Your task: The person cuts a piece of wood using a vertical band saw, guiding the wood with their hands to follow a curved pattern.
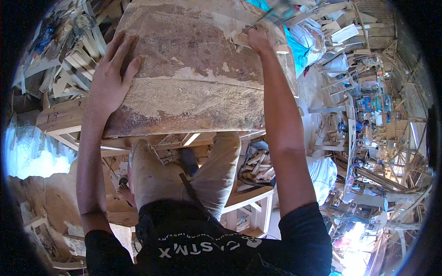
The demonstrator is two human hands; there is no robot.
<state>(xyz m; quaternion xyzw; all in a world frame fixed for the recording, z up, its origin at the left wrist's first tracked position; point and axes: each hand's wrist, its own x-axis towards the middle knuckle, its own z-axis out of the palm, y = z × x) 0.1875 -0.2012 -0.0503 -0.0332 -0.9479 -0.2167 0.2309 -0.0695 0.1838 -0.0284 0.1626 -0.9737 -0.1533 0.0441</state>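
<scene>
A worn, brown wooden tabletop (193, 55) dusted with sawdust spreads out in front of me. My left hand (113, 76) lies flat along its left edge, fingers outstretched and thumb apart, holding nothing. Toward the far right corner, my right hand (260, 39) is closed in a fist. What it grips is largely hidden. A small piece of light wood (239, 39) shows beside the fist, touching the tabletop. Just beyond the knuckles, a grey-green object (280, 11) is smeared by motion, and I cannot tell its kind.
Wood offcuts (80, 62) are heaped at the left. Blue sheeting and white sacks (308, 39) stand past the right edge. Beneath the near edge are my legs (184, 175), a wooden frame (248, 200) and scrap wood (260, 165). Cluttered workshop shelving (373, 106) fills the right.
</scene>
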